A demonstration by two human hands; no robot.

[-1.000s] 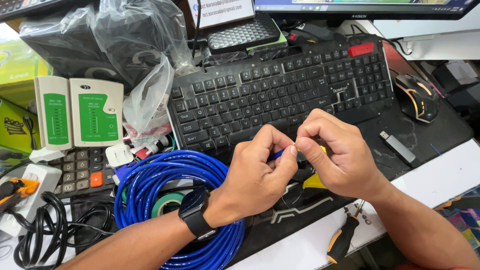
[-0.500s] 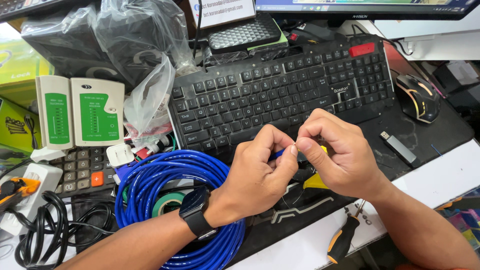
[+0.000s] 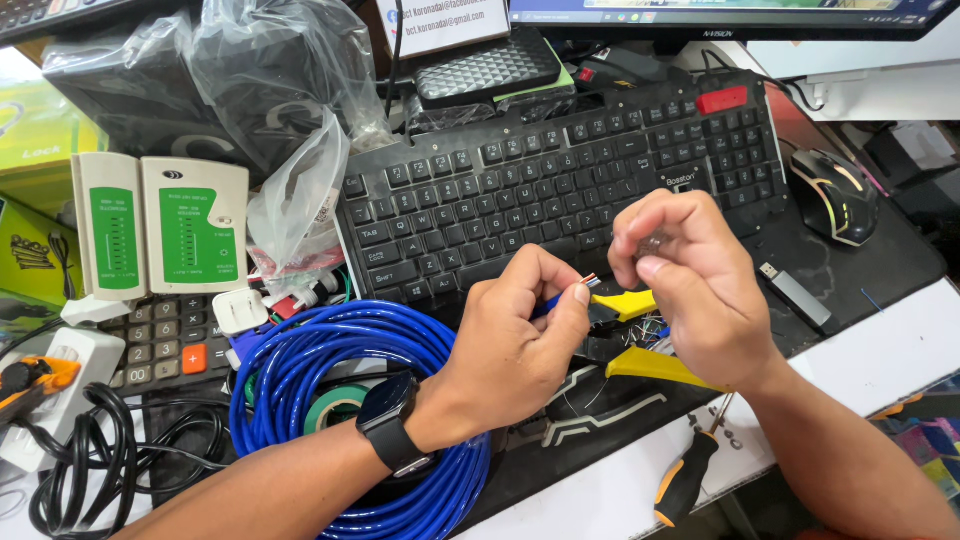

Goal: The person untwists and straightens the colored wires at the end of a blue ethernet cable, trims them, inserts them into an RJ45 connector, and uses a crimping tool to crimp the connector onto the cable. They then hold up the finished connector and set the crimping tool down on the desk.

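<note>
Between the two hands, just above the yellow-handled crimping pliers (image 3: 640,335), sits the stripped end of the blue network cable (image 3: 583,284). The left hand (image 3: 515,335) pinches it between thumb and forefinger right behind the short fan of bared coloured wires. That end looks light and springy, the jacket smooth and a little slick; the fine wires would bend or splay at a touch, so the firm jacket just back of them seems the sound place to hold. The right hand (image 3: 690,280) is curled shut around a small clear piece near its fingertips, probably a plastic plug, though it is too small to tell surely.

Below the left wrist, which wears a black smartwatch (image 3: 392,420), the rest of the cable lies in a glossy blue coil (image 3: 300,365) with a green tape roll (image 3: 335,405) inside it. Under the right forearm lies a black-and-orange screwdriver (image 3: 682,478). Left of the coil are a calculator (image 3: 160,335) and a cream-and-green cable tester (image 3: 160,240). Beyond the grip stretches a black keyboard (image 3: 560,180), hard and matte, with a USB stick (image 3: 797,296) and a black mouse (image 3: 835,195) to its right, and crumpled clear plastic bags (image 3: 280,90) at the far left.
</note>
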